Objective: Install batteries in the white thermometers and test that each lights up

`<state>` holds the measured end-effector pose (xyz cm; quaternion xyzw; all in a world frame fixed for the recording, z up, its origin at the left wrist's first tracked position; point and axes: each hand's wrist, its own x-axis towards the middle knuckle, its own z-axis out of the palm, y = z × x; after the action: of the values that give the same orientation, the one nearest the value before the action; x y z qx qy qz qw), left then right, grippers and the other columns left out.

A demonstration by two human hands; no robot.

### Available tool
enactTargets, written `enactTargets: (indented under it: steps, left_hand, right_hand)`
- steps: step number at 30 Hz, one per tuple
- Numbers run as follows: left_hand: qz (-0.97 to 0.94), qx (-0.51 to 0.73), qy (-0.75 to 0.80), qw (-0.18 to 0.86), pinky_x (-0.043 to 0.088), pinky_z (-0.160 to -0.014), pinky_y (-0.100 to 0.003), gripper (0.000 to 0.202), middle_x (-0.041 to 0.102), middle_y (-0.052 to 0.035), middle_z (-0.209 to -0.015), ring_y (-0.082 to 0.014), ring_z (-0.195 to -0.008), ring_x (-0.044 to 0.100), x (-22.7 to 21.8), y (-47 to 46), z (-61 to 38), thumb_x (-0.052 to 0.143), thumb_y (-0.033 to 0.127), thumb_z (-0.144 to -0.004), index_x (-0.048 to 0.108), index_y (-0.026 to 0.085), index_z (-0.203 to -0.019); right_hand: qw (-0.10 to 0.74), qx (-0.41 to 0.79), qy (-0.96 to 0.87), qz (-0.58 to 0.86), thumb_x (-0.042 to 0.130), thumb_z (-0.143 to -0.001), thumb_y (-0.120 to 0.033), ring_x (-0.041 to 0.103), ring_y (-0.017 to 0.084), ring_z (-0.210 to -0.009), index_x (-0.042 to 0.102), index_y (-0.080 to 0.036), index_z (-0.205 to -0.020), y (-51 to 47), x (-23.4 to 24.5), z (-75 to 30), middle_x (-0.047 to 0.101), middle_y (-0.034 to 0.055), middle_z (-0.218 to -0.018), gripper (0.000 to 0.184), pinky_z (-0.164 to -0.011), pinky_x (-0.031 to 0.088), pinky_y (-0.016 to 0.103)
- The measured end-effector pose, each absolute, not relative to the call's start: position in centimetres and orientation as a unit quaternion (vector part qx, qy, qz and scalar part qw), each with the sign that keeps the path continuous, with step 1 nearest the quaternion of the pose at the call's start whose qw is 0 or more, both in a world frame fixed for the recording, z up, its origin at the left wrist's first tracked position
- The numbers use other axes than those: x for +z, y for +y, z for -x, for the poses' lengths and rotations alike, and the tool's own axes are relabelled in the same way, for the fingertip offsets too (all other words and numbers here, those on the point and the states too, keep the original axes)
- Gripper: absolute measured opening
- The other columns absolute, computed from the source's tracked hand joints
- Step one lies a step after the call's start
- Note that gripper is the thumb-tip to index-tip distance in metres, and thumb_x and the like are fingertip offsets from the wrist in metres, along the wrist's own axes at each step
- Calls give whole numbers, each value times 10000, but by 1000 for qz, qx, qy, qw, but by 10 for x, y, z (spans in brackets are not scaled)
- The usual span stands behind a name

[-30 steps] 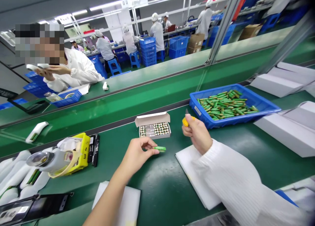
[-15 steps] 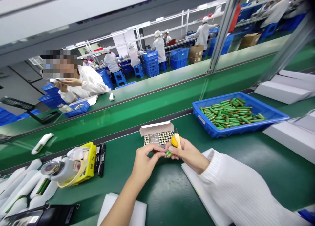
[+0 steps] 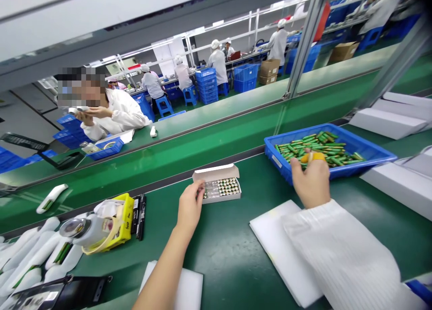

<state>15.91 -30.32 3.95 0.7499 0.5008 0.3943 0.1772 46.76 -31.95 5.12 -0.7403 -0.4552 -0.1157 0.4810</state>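
My left hand [image 3: 191,200] is at the left end of a small open white box [image 3: 222,196]. Its fingertips are pinched together over the clear insert; what they hold, if anything, is hidden. Silver-topped round pieces fill rows at the box's right side. My right hand [image 3: 312,180] is closed around a yellow and pale tool [image 3: 315,156], mostly hidden by the fingers. That hand is over the near left edge of a blue tray [image 3: 374,162], beside a heap of green batteries [image 3: 312,143]. Whether its fingertips touch one I cannot tell.
White foam sheets [image 3: 283,251] lie near my right sleeve and under my left forearm. A yellow basket [image 3: 126,220] with a bottle and black markers [image 3: 141,217] stands left. White cartons [image 3: 401,188] flank the tray. A co-worker [image 3: 118,110] sits across the green conveyor [image 3: 216,139].
The two hands have parted. My left hand moved left and up to the box; my right hand carried the yellow tool right to the blue tray.
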Motion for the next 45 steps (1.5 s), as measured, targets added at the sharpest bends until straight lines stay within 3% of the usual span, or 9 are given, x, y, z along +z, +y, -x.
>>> enactTargets:
  steps: [3,8,14,23,31,35,40,42,45]
  left_hand:
    - [-783,358,490,137,487,-737,-314,190,668,-49,-908,-176,-790,600,38,-305,-162,487,128,-855,610,198,-983]
    - [-812,317,485,65,465,-839,-335,157,622,-68,-1069,-208,-991,551,45,-304,-160,480,171,-887,634,194,-870]
    - [-825,232,516,-17,435,-766,-401,173,590,-102,-907,-264,-875,489,57,-290,-161,468,133,-874,637,171,-870]
    - [-857,163,488,-2,397,-771,-415,153,593,-87,-944,-272,-891,456,68,-279,-162,580,117,-806,681,212,-872]
    - [-796,278,529,98,418,-818,-430,68,675,-52,-819,-263,-872,518,77,-282,-159,663,152,-725,697,211,-732]
    - [-725,365,554,184,493,-734,-371,112,695,-61,-798,-214,-750,601,84,-296,-157,650,266,-742,693,187,-809]
    - [-615,460,512,386,562,-650,-297,426,709,-69,-801,-177,-693,679,88,-321,-173,663,379,-741,623,112,-1071]
    - [-535,495,487,481,569,-634,-278,447,716,-68,-789,-170,-666,685,89,-327,-180,735,361,-679,644,109,-1036]
    - [-484,509,462,542,567,-610,-250,377,725,-78,-783,-172,-662,689,89,-332,-187,804,316,-600,683,109,-890]
  right_hand:
    - [488,-80,-499,711,390,-856,-394,560,293,-942,552,-130,-997,-322,45,-444,599,171,-962,341,-845,437,435]
    - [491,37,-592,639,401,-892,-333,554,255,-910,504,-171,-1047,-333,47,-399,581,138,-1015,248,-835,421,397]
    - [471,107,-623,615,377,-909,-345,561,263,-930,498,-175,-963,-340,43,-383,589,146,-998,216,-817,426,385]
    - [447,180,-631,608,357,-916,-363,535,231,-729,494,-186,-892,-345,39,-377,565,88,-811,225,-698,402,358]
    - [470,249,-643,551,298,-953,-423,478,202,-698,391,-229,-735,-350,44,-374,493,39,-734,306,-673,370,332]
    - [473,301,-658,502,293,-943,-521,409,166,-609,332,-228,-658,-352,46,-372,423,5,-646,410,-594,336,294]
    - [433,424,-687,401,276,-950,-549,373,109,-528,462,-193,-755,-357,47,-362,395,-28,-614,447,-493,330,232]
    - [417,452,-690,381,308,-952,-527,345,96,-497,515,-176,-783,-359,48,-361,365,-40,-580,442,-455,302,215]
    - [403,486,-683,367,385,-934,-513,327,92,-494,581,-158,-771,-359,50,-361,352,-42,-552,437,-439,264,208]
